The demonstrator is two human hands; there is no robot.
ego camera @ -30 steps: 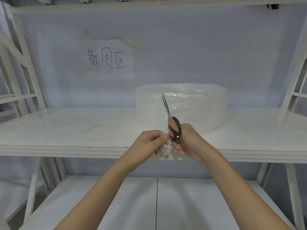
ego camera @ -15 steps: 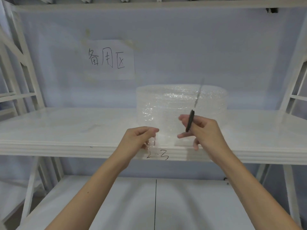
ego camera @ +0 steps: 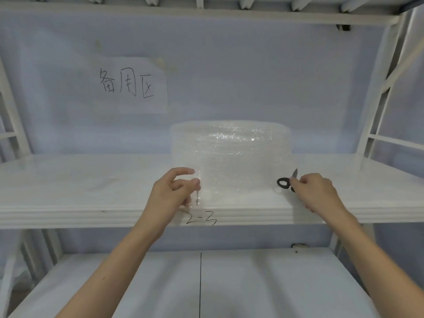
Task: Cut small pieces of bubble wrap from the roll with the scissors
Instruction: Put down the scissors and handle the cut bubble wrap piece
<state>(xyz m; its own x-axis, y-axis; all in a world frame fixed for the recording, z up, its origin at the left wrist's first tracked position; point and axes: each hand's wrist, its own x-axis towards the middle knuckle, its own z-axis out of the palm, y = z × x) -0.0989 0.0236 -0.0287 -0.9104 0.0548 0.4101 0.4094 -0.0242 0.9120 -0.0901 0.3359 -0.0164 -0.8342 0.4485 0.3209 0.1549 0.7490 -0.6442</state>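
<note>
Bubble wrap roll (ego camera: 231, 154): clear, whitish, bubble-dotted texture. Scissors (ego camera: 286, 182): black handles, grey metal blade. Shelf (ego camera: 91, 180): white, with black handwritten marking on its front edge. Paper sign (ego camera: 135, 84): white, black handwritten characters. Wall (ego camera: 275, 76): pale blue-lilac.

I see a white shelf (ego camera: 91, 180) running across the whole view, its front edge stepped and marked "2-3" in black near the middle. On it the roll (ego camera: 231, 157) stands on end, centred and set back from the edge. A loose strip (ego camera: 197, 191) of wrap hangs just beside the roll's left side, near the front edge. The scissors (ego camera: 285, 182) are low over the shelf right of the roll; I cannot tell whether they touch it. Below, a lower shelf (ego camera: 160, 283) is bare white.
</note>
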